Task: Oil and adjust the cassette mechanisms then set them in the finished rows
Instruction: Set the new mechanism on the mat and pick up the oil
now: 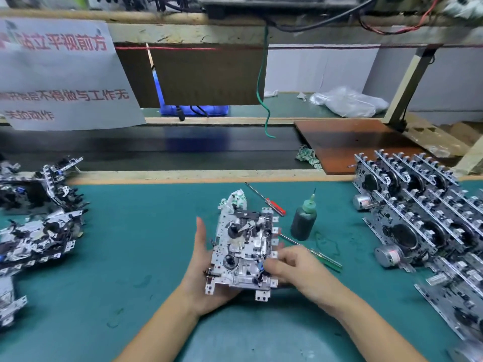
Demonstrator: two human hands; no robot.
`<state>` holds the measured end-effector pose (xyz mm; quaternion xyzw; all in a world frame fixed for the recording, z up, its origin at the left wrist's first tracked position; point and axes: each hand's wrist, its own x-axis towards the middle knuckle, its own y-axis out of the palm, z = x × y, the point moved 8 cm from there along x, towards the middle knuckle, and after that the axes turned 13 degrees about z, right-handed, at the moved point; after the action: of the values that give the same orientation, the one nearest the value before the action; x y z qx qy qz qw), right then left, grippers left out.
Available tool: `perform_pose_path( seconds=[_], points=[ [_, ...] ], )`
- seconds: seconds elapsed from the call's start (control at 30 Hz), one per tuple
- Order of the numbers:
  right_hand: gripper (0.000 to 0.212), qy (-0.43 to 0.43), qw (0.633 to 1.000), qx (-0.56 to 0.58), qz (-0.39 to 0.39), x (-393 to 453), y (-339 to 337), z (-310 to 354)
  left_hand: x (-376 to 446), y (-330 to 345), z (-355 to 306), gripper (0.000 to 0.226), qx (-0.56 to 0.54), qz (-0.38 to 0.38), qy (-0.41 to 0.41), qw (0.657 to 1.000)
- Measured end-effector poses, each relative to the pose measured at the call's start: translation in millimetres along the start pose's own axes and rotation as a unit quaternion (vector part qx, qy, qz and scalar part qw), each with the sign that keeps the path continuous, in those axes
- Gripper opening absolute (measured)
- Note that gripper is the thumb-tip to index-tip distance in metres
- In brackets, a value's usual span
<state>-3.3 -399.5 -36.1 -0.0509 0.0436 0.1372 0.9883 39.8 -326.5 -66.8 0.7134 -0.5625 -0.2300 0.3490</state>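
Left hand (201,259) under and beside the cassette mechanism (243,253), palm up, fingers nearly straight along its left edge; cradling, not clenching. Right hand (290,262) at the lower right corner of the same mechanism, fingers curled onto small parts there; seems to pinch or press a part, but exact contact too blurred to tell. No tool in either hand.

Mechanism in the lower centre of the frame, lifted off the green mat (130,244), long axis running away from the body, slightly tilted to the right. Stamped metal plate, shiny, with many small holes, black plastic gears and square tabs along the right edge.

Just to the right of the right hand: green-handled screwdriver (324,258) lying flat, handle toward the lower right. Behind it, dark oil bottle (304,219) standing upright with a green needle cap, soft plastic by the look. Further up, red-handled screwdriver (271,205), also flat. All three nearer to the right hand, so probably that hand to take the next tool.

Finished rows (423,212) at the right side of the frame, mechanisms standing on edge, packed close. Untreated pile (41,226) at the left side, loosely heaped. Crumpled cloth (237,198) just behind the held mechanism.
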Motion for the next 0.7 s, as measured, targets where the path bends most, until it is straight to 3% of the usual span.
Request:
perform_pose_path(
  seconds=[0.07, 0.13, 0.17, 0.23, 0.3, 0.4, 0.53, 0.7],
  points=[
    [0.039, -0.005, 0.971, -0.157, -0.182, -13.2, -33.5, 3.4, -0.6, -9.6, -6.8, 0.102, -0.01, -0.03, 0.039, 0.999],
    [0.036, 0.044, 0.872, -0.354, -0.336, -28.8, -52.7, 10.1, -0.8, -17.6, -11.1, 0.091, -0.017, -0.077, 0.067, 0.995],
    [0.033, 0.084, 0.819, -0.426, -0.374, -34.0, -56.3, 9.8, -0.3, -20.8, -10.1, 0.086, -0.024, -0.097, 0.072, 0.992],
    [0.022, 0.175, 0.765, -0.499, -0.369, -35.6, -57.2, 4.2, -1.2, -26.2, -6.1, 0.077, -0.035, -0.135, 0.068, 0.988],
    [0.028, 0.246, 0.748, -0.521, -0.329, -33.8, -57.3, -7.3, -1.9, -27.7, -3.3, 0.079, -0.036, -0.151, 0.055, 0.986],
    [0.026, 0.272, 0.742, -0.526, -0.315, -32.6, -60.7, -14.8, -4.3, -30.0, 1.5, 0.085, -0.038, -0.156, 0.026, 0.987],
    [0.019, 0.248, 0.755, -0.524, -0.308, -34.1, -63.0, -16.3, -10.4, -33.4, 3.0, 0.084, -0.075, -0.16, 0.012, 0.984],
    [0.02, 0.219, 0.755, -0.577, -0.219, -13.1, -46.1, -20.4, -15.3, -34.7, 6.7, 0.085, -0.065, -0.17, -0.002, 0.983]
  ],
)
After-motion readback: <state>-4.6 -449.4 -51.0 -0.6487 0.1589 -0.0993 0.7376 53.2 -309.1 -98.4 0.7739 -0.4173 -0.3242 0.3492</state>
